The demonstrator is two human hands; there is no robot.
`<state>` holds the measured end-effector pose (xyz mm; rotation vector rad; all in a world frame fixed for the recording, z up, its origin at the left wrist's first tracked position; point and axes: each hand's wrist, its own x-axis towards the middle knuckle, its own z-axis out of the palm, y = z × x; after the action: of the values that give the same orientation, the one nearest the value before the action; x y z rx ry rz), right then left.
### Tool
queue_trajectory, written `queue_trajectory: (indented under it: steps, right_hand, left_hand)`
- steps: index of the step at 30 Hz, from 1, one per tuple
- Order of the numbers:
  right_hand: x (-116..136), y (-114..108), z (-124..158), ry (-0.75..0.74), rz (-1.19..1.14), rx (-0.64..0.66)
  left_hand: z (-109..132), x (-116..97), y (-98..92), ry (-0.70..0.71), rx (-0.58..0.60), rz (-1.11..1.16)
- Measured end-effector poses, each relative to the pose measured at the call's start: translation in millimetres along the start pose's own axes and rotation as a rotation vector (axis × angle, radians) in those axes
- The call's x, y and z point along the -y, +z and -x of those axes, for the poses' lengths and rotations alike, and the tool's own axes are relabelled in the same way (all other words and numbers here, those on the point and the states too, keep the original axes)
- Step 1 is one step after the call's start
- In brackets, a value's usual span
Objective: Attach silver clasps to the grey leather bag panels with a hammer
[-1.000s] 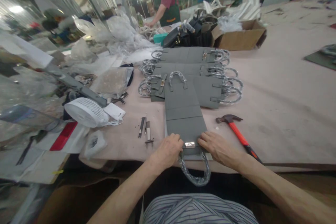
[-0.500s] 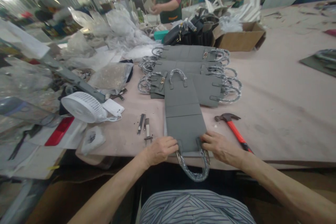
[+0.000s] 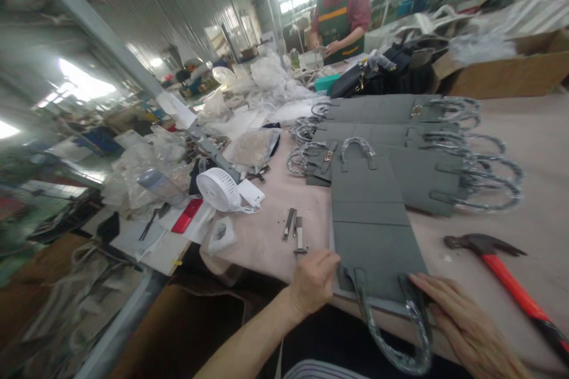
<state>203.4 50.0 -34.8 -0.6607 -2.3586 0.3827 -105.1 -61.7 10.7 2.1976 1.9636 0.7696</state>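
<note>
Pinkish worktable fills the right side of the scene and runs to the far end, where a person in a green apron stands with both hands at waist height. A cardboard box sits far right. Just near it lies a stack of grey bag panels, their clear-wrapped handles fanned out to both sides.

One long grey panel reaches from that stack to the near edge of the table, lying flat. Its wrapped handle hangs over the near edge.

A red-handled hammer lies right of the panel, apart from it. A small white fan rests well to the left among plastic bags.

The right hand lies flat with fingers stretched out, tips touching the panel's near right corner by the handle. The left hand sits at the near left corner, fingers curled onto the edge; whether they pinch it cannot be told. Two small metal tools lie just left of the panel.
</note>
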Motion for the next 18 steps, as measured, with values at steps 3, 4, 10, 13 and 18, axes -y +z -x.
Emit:
queue_trajectory:
  steps: [3,4,10,13,18]
  right_hand:
    - [8,4,-11,0.100,-0.014,-0.077]
    - [10,5,-14,0.110,-0.016,-0.089]
    - [14,13,-26,0.121,-0.024,-0.125]
    - [14,14,-25,0.156,-0.041,-0.103]
    - [20,14,-27,0.190,-0.045,-0.085]
  left_hand:
    - [-18,23,-16.4,-0.504,-0.085,-0.107]
    - [-25,33,-22.8,-0.649,-0.055,-0.135]
    - [-50,80,-39.9,-0.950,0.167,-0.182]
    - [-53,94,-36.8,-0.987,0.202,-0.204]
    - [-63,113,-34.7,-1.005,0.286,-0.148]
